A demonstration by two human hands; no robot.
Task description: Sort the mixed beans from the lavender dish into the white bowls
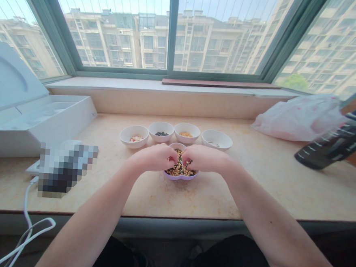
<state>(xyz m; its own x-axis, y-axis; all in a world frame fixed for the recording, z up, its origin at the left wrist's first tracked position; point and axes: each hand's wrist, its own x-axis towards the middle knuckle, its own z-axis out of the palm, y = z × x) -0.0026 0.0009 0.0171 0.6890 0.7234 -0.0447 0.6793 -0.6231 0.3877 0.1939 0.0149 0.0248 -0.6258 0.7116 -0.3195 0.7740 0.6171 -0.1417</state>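
Observation:
A purple-rimmed dish (178,178) with a notched near edge holds mixed dark and yellow beans (178,171). My left hand (160,156) reaches over its left side, fingers curled together in a pinch at the beans. From the right comes my right hand (203,158), bent the same way, its fingertips closed low among the beans. Anything pinched in either hand is too small to name. Behind the dish stand white bowls: one with reddish and pale pieces (133,145), one with black beans (161,139), one with yellow kernels (186,140), and one with a few small bits (216,146).
An open white box (60,119) stands at the left, beside a blurred-out object (66,168) and a white cable (28,204). On the right are a plastic bag (297,117) and a dark bottle (330,140), tilted. The counter's front edge (178,219) lies beneath my forearms.

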